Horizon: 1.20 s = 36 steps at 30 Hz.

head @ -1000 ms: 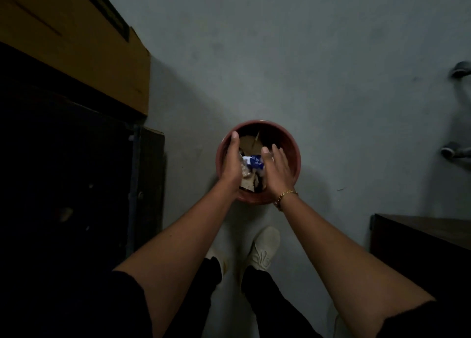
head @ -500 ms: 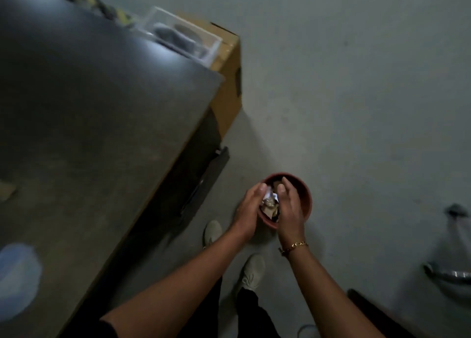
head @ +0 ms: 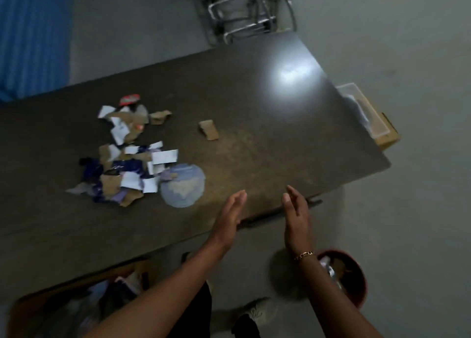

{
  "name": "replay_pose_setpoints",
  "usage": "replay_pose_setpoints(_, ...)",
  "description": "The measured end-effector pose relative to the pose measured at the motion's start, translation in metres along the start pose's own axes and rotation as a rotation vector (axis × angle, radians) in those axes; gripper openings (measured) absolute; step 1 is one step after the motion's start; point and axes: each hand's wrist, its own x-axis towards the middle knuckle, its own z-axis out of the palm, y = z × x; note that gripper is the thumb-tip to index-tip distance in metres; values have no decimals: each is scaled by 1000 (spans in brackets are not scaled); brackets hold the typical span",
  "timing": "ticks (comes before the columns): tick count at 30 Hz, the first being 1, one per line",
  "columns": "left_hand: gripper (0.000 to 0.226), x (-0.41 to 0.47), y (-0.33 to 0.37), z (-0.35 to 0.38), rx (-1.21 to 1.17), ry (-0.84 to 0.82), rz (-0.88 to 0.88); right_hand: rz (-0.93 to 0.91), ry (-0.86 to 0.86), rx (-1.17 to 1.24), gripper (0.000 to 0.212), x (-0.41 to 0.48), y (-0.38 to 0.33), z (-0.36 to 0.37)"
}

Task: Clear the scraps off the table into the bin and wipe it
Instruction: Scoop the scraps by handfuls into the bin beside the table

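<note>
Both hands, a moment ago cupped over the red bin (head: 355,281) dropping scraps, are now raised empty over the table (head: 254,108); left hand (head: 229,216) and right hand (head: 297,219) open flat, palms facing; one load is binned; the scrap pile (head: 127,156) and a lone cardboard piece (head: 209,129) remain beside the blue cloth (head: 183,186); wiping not yet begun.

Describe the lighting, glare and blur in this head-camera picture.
Head view: dim overall; a bright white glare patch sits on the dark brown tabletop near its far right corner. Motion blur softens the pile of torn paper and cardboard scraps and both the left hand and right hand. Wide-angle distortion slants the table edges.
</note>
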Motion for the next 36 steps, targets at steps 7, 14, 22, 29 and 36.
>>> replay_pose_setpoints(7,8,24,13,-149,-155,309,26,44,-139,-19,65,15,-25,127)
replay_pose_setpoints(14,17,43,11,-278,-147,537,-48,208,-201,-83,49,35,-31,217)
replay_pose_setpoints(22,45,83,8,-375,-203,789,-227,271,-247,-334,48,81,-38,279)
replay_pose_setpoints(29,58,117,26,-383,-168,690,-425,250,-314,-470,48,109,-54,327)
replay_pose_setpoints(36,52,143,47,-346,-120,600,-453,267,-433,-536,54,106,-66,374)
